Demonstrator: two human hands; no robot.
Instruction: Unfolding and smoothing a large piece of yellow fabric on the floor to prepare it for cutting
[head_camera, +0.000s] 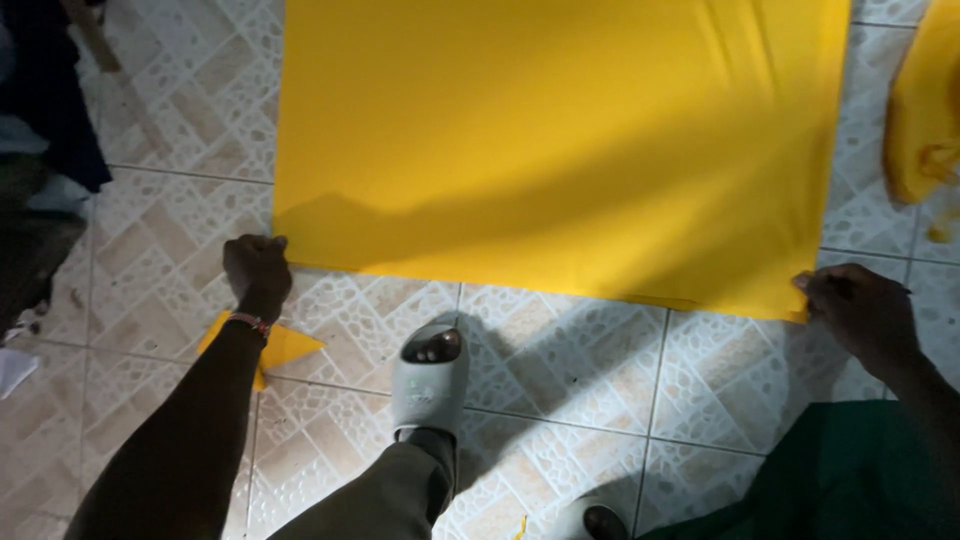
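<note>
A big yellow cloth (560, 140) lies spread flat on the tiled floor (600, 370). The left hand (257, 268) is closed on its near left corner, the right hand (862, 312) pinches the near right corner. A small yellow scrap (285, 347) lies under the left wrist, beside a grey slipper (428, 385).

Cloth (560, 140) on floor (600, 360), foot (428, 375) nr edge
</note>
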